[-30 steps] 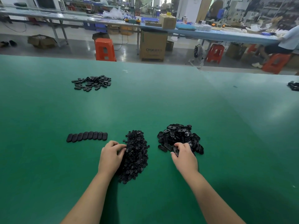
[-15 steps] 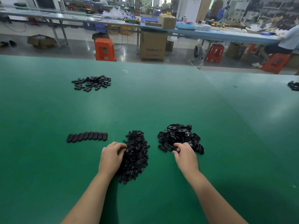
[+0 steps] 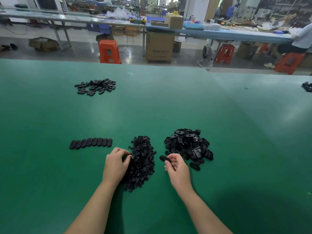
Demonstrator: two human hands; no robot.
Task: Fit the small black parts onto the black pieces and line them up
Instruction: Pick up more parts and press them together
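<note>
A heap of small black parts (image 3: 142, 162) lies in front of me on the green table (image 3: 168, 107). To its right sits a heap of larger oval black pieces (image 3: 189, 146). My left hand (image 3: 115, 166) rests at the left edge of the small-parts heap with fingers curled into it; whether it holds a part is hidden. My right hand (image 3: 176, 169) pinches one oval black piece (image 3: 164, 158) lifted off the pile's left side. A neat row of several oval pieces (image 3: 91, 143) lies to the left.
A loose cluster of black oval pieces (image 3: 96, 86) lies far back left. More black parts (image 3: 307, 86) sit at the right edge. Beyond the table's far edge stand orange stools (image 3: 109, 51), a cardboard box (image 3: 159, 46) and long benches; a person sits at the right.
My right hand has drawn back left from the oval-piece heap, now holding one piece. My left hand stays at the small-parts heap, fingers shifted slightly.
</note>
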